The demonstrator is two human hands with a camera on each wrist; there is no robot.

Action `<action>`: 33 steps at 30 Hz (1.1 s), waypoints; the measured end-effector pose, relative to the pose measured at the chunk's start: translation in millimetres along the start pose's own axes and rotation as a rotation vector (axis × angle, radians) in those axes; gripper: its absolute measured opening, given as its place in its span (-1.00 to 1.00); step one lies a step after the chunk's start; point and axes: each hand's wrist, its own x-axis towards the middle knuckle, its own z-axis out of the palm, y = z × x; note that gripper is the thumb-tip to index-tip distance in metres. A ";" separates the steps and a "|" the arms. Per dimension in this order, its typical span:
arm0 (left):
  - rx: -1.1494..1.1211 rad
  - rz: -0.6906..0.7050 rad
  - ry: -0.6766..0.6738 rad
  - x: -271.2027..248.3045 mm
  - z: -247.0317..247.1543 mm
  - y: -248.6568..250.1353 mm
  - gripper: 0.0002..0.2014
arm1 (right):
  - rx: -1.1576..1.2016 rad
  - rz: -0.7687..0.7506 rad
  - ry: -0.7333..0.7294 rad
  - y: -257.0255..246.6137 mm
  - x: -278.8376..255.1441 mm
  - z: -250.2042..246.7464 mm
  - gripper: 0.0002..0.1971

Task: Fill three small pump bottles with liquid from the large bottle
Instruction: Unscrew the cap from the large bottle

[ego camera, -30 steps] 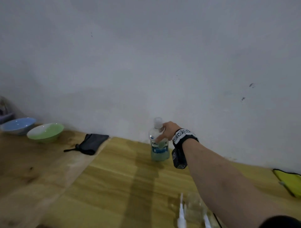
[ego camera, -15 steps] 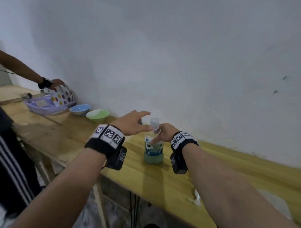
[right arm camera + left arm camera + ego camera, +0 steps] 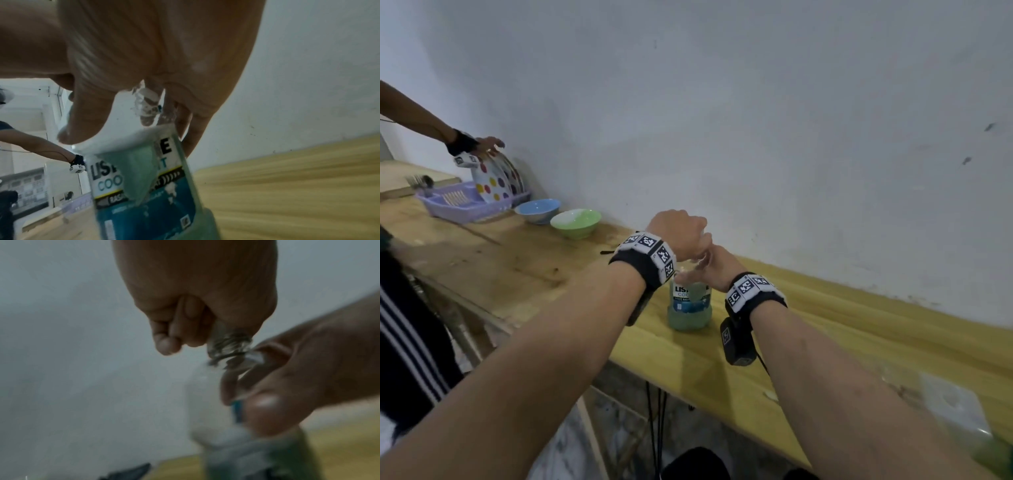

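Observation:
The large bottle (image 3: 690,305) of blue-green liquid stands upright on the yellow wooden table (image 3: 825,329) near the wall. My left hand (image 3: 681,233) sits on top of it, with the fingers (image 3: 164,340) curled round the clear cap (image 3: 228,342). My right hand (image 3: 714,269) grips the bottle's neck and shoulder from the right. The right wrist view shows thumb and fingers either side of the bottle (image 3: 144,186). A blurred clear shape (image 3: 955,411) lies at the lower right beside my right forearm, and I cannot tell what it is.
A green bowl (image 3: 576,222), a blue bowl (image 3: 538,210) and a purple dish rack (image 3: 462,205) with dotted plates (image 3: 494,181) stand further left. Another person's hand (image 3: 489,145) rests on the plates. Someone in dark striped clothing (image 3: 404,325) stands at the left. The table's front edge runs diagonally below my wrists.
My left hand, spread open beside the cap half a second ago, has closed over it. My right hand stays on the bottle. The view has swung left and down.

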 end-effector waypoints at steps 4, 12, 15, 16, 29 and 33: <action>-0.020 -0.111 0.015 -1.7 5.8 7.3 -0.73 | -0.010 -0.001 0.080 2.3 2.5 9.1 -0.27; -0.061 -0.337 -0.136 1.6 -1.3 20.5 -0.67 | -0.150 -0.035 0.247 3.3 -1.2 23.3 -0.60; -0.158 -0.245 -0.248 -1.2 -12.4 9.3 -0.62 | -0.086 -0.041 0.200 4.2 0.3 23.8 -0.22; -0.249 -0.186 -0.273 -4.3 -22.5 5.7 -0.65 | -0.058 -0.043 0.181 6.2 1.8 23.0 -0.15; -0.421 -0.093 -0.229 -16.1 -34.8 -10.1 -0.43 | 0.004 -0.075 0.090 5.2 -7.9 10.4 -0.16; -0.407 -0.133 -0.175 -13.5 -39.9 -15.6 -0.48 | 0.027 -0.093 0.097 4.2 -7.1 12.6 -0.15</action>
